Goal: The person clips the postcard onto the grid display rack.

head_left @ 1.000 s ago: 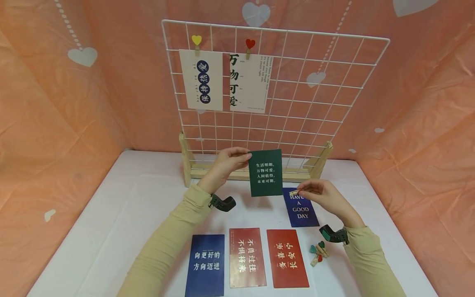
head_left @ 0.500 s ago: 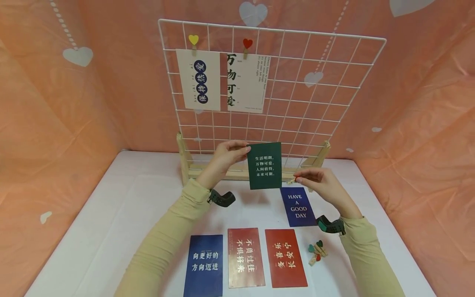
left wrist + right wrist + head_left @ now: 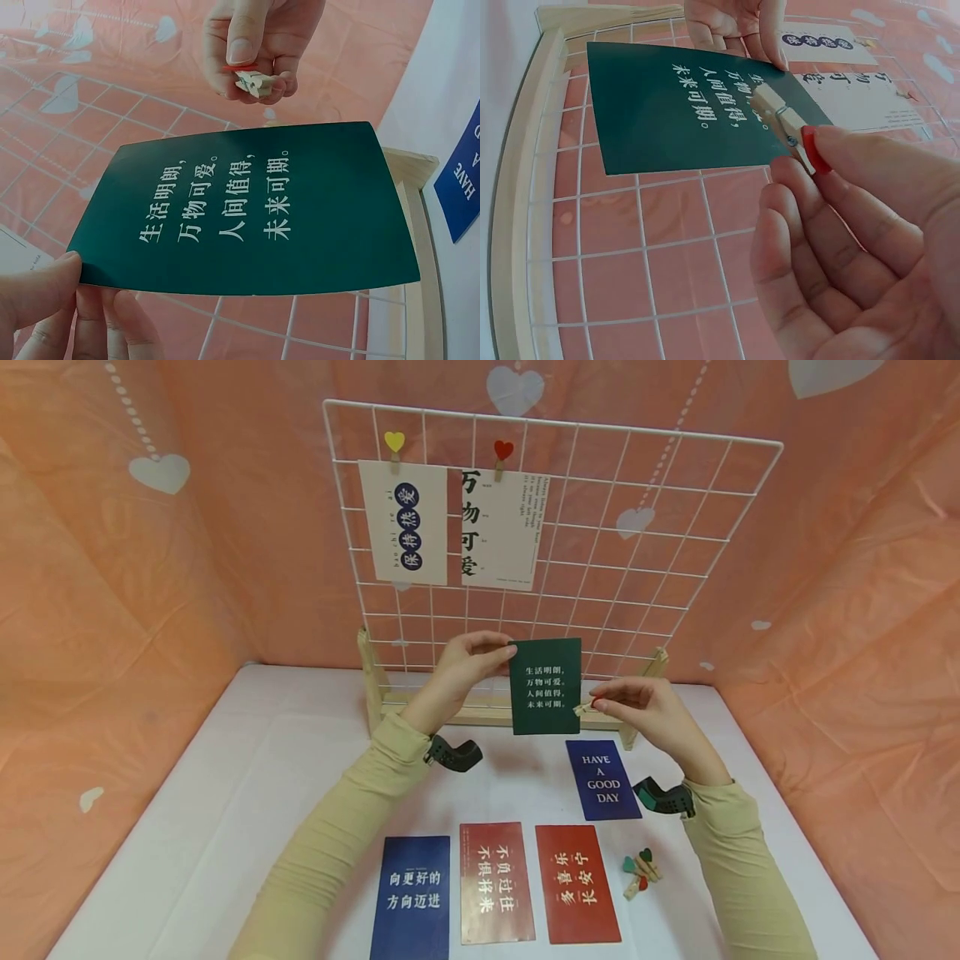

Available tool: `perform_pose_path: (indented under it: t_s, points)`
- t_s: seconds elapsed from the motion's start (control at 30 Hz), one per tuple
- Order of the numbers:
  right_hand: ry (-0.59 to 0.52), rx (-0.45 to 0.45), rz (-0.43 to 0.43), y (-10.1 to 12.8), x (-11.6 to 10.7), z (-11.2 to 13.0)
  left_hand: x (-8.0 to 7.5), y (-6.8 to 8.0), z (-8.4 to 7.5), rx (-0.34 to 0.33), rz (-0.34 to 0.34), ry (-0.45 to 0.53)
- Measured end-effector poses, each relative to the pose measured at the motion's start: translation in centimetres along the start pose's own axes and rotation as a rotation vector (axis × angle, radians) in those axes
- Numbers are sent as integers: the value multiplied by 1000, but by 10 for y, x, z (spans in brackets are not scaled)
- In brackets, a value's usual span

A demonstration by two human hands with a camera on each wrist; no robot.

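My left hand [image 3: 471,662] pinches the top left corner of a dark green card [image 3: 546,686] with white Chinese text and holds it upright in front of the white wire grid [image 3: 645,552]. In the left wrist view the green card [image 3: 255,217] fills the middle, with my left thumb at its corner. My right hand [image 3: 637,706] pinches a small wooden clothespin [image 3: 584,707] with a red heart, right by the card's right edge. In the right wrist view the clothespin [image 3: 786,124] lies over the green card [image 3: 682,105].
Two pale cards [image 3: 405,522] hang on the grid from yellow and red heart pins. On the white table [image 3: 225,793] lie a blue "HAVE A GOOD DAY" card [image 3: 603,779], another blue card [image 3: 412,897], two red cards [image 3: 577,883] and several spare pins [image 3: 639,872]. Peach cloth walls surround the table.
Both hands have risen toward the grid. The green card moved up and slightly right, and the clothespin came up from over the blue card to the green card's right edge.
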State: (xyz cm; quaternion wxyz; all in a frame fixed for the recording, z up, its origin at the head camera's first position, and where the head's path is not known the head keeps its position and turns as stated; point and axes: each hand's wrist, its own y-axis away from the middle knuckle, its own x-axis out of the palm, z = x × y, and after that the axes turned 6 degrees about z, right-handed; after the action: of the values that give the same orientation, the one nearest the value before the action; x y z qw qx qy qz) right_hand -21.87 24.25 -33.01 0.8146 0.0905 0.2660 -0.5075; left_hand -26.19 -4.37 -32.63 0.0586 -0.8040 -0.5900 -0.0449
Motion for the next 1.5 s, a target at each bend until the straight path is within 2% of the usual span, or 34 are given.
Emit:
perform_pose_path:
  t_s: [0.4, 0.87, 1.07, 1.3, 1.5]
  points:
    - [-19, -77, -20, -11, -5, 10, 4, -2, -12, 88, -1, -47]
    - [-23, -107, -102, -19, -13, 24, 12, -5, -36, 168, 4, -62]
    - [-48, -153, -163, -24, -16, 30, 16, -8, -45, 218, -6, -63]
    - [-61, -151, -223, -28, -18, 35, 19, -13, -53, 282, -33, -68]
    - [-102, -172, -264, -32, -18, 38, 23, -18, -58, 305, -64, -97]
